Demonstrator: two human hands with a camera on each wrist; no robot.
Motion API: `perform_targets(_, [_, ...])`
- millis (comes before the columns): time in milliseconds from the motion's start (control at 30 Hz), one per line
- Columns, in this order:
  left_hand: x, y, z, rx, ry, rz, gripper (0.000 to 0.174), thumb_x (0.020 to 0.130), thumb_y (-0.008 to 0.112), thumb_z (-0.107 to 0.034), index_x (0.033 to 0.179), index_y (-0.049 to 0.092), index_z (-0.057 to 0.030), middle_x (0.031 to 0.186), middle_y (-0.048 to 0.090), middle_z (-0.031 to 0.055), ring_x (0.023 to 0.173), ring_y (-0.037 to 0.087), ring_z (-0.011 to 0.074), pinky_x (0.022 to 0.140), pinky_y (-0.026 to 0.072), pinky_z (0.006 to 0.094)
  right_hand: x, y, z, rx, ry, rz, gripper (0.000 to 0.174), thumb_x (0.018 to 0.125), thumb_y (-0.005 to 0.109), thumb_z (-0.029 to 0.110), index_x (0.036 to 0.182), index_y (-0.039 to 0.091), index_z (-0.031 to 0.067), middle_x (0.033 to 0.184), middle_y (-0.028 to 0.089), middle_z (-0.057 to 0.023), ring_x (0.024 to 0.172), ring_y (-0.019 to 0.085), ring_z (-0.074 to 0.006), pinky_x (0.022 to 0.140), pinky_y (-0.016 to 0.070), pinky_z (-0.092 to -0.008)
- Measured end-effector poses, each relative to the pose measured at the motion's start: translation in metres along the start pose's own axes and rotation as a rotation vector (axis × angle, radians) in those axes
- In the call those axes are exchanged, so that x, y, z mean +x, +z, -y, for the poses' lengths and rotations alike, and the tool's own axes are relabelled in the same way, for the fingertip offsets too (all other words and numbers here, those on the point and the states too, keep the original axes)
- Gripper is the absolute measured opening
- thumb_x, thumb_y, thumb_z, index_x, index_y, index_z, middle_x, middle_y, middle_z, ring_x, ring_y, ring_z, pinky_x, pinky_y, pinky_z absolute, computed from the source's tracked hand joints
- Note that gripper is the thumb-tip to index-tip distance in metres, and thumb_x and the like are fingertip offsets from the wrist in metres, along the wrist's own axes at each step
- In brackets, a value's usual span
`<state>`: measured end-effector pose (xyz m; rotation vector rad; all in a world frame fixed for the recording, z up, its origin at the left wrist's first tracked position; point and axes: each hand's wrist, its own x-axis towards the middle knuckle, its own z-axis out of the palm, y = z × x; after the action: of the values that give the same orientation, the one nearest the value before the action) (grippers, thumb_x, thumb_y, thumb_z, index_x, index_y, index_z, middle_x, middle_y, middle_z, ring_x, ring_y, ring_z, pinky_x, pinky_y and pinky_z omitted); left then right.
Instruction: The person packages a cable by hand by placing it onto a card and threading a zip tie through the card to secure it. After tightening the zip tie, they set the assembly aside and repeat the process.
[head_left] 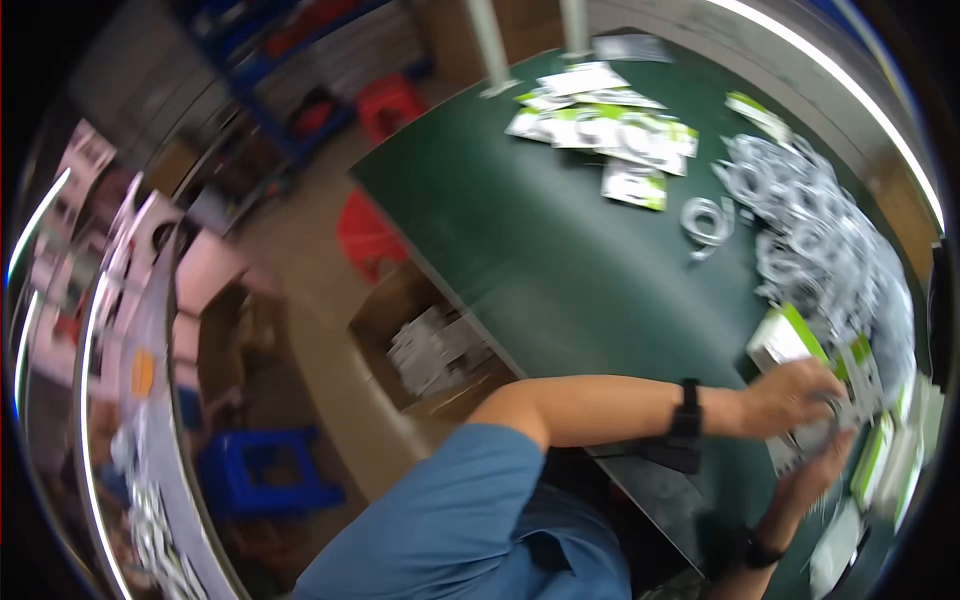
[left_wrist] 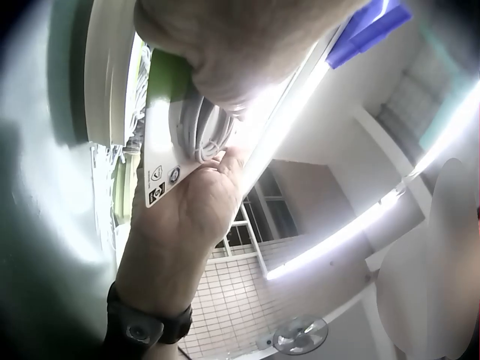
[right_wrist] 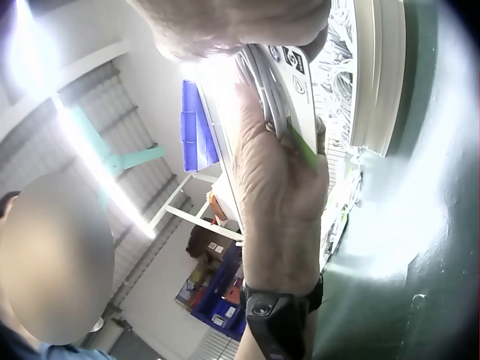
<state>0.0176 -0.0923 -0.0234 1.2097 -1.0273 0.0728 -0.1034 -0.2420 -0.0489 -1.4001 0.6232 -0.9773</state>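
Both hands hold a white-and-green packaging card with a coil of grey cable lying against its face. My left hand grips the green end; in the right wrist view its thumb lies along the cable. At the other end, printed with small black logos, my right hand holds the card, palm against it and fingers at the coil. Just beyond the left hand is a stack of similar cards. Close-up parts of each hand are blurred in the wrist views.
A large heap of coiled cables covers the far right of the green table. One loose coil lies beside it. Several packed cards sit toward the back. An open carton stands by the table's left edge, near a blue stool.
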Motion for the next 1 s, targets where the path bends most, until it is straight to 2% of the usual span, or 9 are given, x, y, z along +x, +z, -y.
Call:
perform_targets(67, [0.001, 0.007, 0.0, -0.072, -0.083, -0.027, 0.021, 0.088, 0.076, -0.014, 0.105, 0.076, -0.0027, 0.099, 0.069, 0.0192, 0.098, 0.067, 0.0358, 0.089, 0.0527, 0.0442, 0.003, -0.002, 0.006, -0.004, 0.012, 0.027, 0.061, 0.118, 0.042, 0.033, 0.163, 0.035, -0.0069, 0.163, 0.046, -0.0216, 0.147, 0.051, -0.0301, 0.12, 0.0434, -0.042])
perform_targets(100, [0.001, 0.008, 0.001, -0.139, -0.097, -0.051, 0.018, 0.087, 0.077, -0.015, 0.099, 0.078, -0.0024, 0.095, 0.07, 0.0188, 0.095, 0.067, 0.0354, 0.086, 0.0528, 0.044, 0.016, -0.026, -0.011, -0.578, -0.47, 0.119, 0.061, 0.118, 0.042, 0.033, 0.163, 0.036, -0.0071, 0.162, 0.047, -0.0222, 0.146, 0.051, -0.0307, 0.12, 0.0433, -0.0422])
perform_targets(167, [0.001, 0.004, 0.0, -0.16, -0.13, -0.072, 0.016, 0.086, 0.077, -0.016, 0.095, 0.078, -0.0022, 0.092, 0.07, 0.018, 0.093, 0.067, 0.0349, 0.086, 0.053, 0.044, 0.021, -0.023, -0.014, -0.801, -0.645, 0.148, 0.06, 0.117, 0.044, 0.033, 0.161, 0.039, -0.0076, 0.162, 0.048, -0.023, 0.145, 0.051, -0.0315, 0.121, 0.0427, -0.0426])
perform_targets(200, [0.002, 0.004, -0.002, -0.18, -0.146, -0.074, 0.016, 0.086, 0.077, -0.016, 0.094, 0.078, -0.0021, 0.09, 0.07, 0.0176, 0.092, 0.068, 0.0346, 0.086, 0.0532, 0.044, 0.004, 0.003, 0.009, -0.469, -0.311, 0.104, 0.059, 0.117, 0.045, 0.032, 0.16, 0.041, -0.008, 0.161, 0.048, -0.0233, 0.145, 0.051, -0.0316, 0.121, 0.0422, -0.0426])
perform_targets(267, [0.001, -0.012, -0.017, -0.206, -0.171, -0.041, 0.019, 0.089, 0.075, -0.02, 0.095, 0.079, -0.003, 0.092, 0.073, 0.0163, 0.093, 0.069, 0.0331, 0.087, 0.0533, 0.0431, -0.004, 0.024, 0.021, -0.24, -0.085, 0.073, 0.056, 0.116, 0.046, 0.031, 0.155, 0.047, -0.0087, 0.159, 0.05, -0.0233, 0.143, 0.053, -0.0318, 0.12, 0.0428, -0.043])
perform_targets(367, [0.001, -0.022, -0.021, -0.204, -0.113, 0.051, 0.024, 0.094, 0.07, -0.025, 0.099, 0.081, -0.0046, 0.098, 0.075, 0.0155, 0.097, 0.069, 0.0322, 0.09, 0.0532, 0.042, -0.005, 0.002, 0.003, -0.447, -0.268, 0.151, 0.048, 0.114, 0.047, 0.028, 0.143, 0.061, -0.0086, 0.15, 0.057, -0.0227, 0.135, 0.058, -0.0322, 0.115, 0.0464, -0.0441])
perform_targets(500, [0.001, -0.028, -0.029, -0.011, -0.072, 0.093, 0.021, 0.095, 0.072, -0.014, 0.113, 0.08, -0.0076, 0.098, 0.073, 0.0153, 0.089, 0.069, 0.0298, 0.082, 0.0549, 0.0396, -0.031, 0.031, 0.024, -0.291, -0.303, 0.165, 0.035, 0.112, 0.054, 0.02, 0.138, 0.06, -0.0026, 0.136, 0.065, -0.0168, 0.12, 0.064, -0.0242, 0.104, 0.0526, -0.0376])
perform_targets(667, [-0.005, -0.021, -0.032, 0.057, -0.143, 0.122, 0.032, 0.094, 0.072, 0.001, 0.124, 0.078, -0.0073, 0.094, 0.069, 0.0123, 0.08, 0.067, 0.0231, 0.073, 0.0549, 0.0349, -0.039, 0.045, 0.054, 0.323, -0.041, 0.258, 0.031, 0.109, 0.059, 0.011, 0.138, 0.056, 0.0004, 0.129, 0.069, -0.0132, 0.111, 0.07, -0.0188, 0.096, 0.0589, -0.033])
perform_targets(1000, [-0.002, -0.005, -0.024, 0.137, -0.137, 0.171, 0.021, 0.1, 0.07, -0.003, 0.12, 0.077, -0.0042, 0.088, 0.064, 0.0085, 0.075, 0.064, 0.0213, 0.07, 0.0533, 0.0346, -0.036, 0.042, 0.048, 0.4, 0.033, 0.199, 0.028, 0.104, 0.064, 0.005, 0.131, 0.059, -0.0017, 0.121, 0.072, -0.0116, 0.103, 0.071, -0.0141, 0.088, 0.0612, -0.0307])
